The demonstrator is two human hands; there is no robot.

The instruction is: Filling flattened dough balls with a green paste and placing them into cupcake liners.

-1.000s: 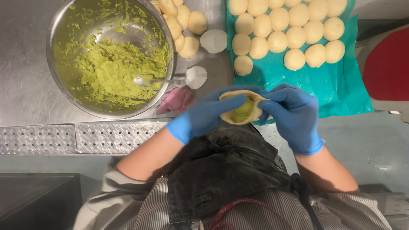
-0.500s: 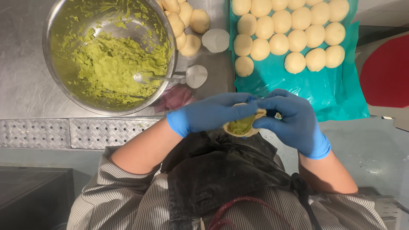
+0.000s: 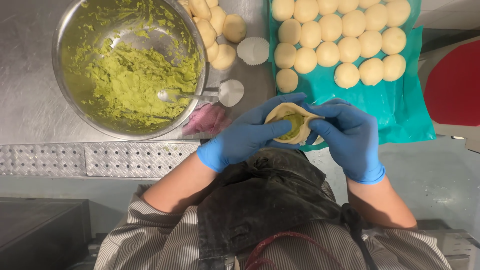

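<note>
On the steel tabletop (image 3: 30,100), a metal bowl (image 3: 65,30) holds green filling (image 3: 135,85) and a spoon (image 3: 175,95). The left hand (image 3: 245,137) cups a filled dough round (image 3: 290,122) above the apron; the right hand (image 3: 350,137) pinches its edge. Sealing looks underway; closing calls for gathering the rim. Finished balls (image 3: 340,42) sit on a teal sheet (image 3: 400,110).

Shiny metal bowl (image 3: 65,95) on a brushed steel worktop (image 3: 25,105); smooth matt dough balls (image 3: 327,54) on glossy teal plastic sheet (image 3: 400,110).
</note>
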